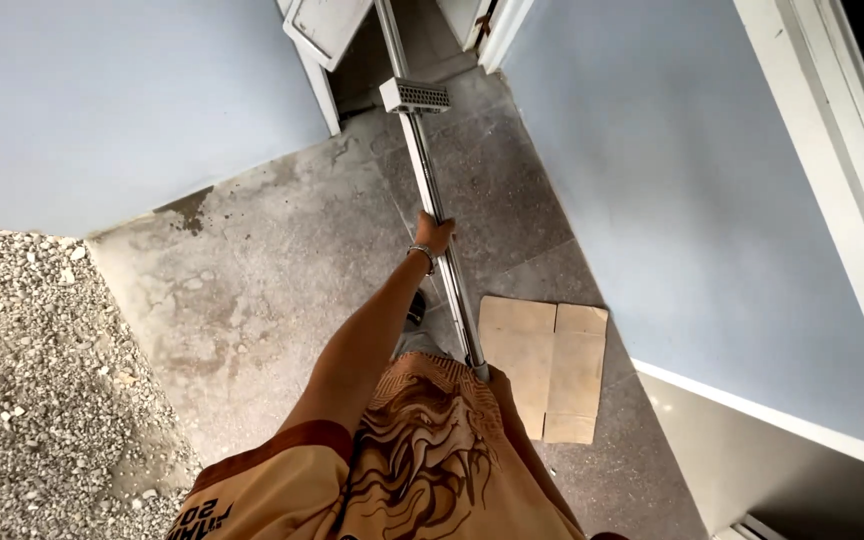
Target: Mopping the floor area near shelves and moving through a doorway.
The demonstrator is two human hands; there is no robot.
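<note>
One left hand [435, 233] grips a metal rail [442, 240].

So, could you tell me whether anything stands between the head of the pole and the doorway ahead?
Nothing visible does. The left hand grips the long pole; its head lies on bare floor near the doorway.

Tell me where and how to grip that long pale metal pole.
Grip the long pale metal pole on its bare middle shaft, coming from the left side, as the left hand does now. The shaft is slim and straight there; the perforated block sits farther up. The right hand is hidden low down.
</note>
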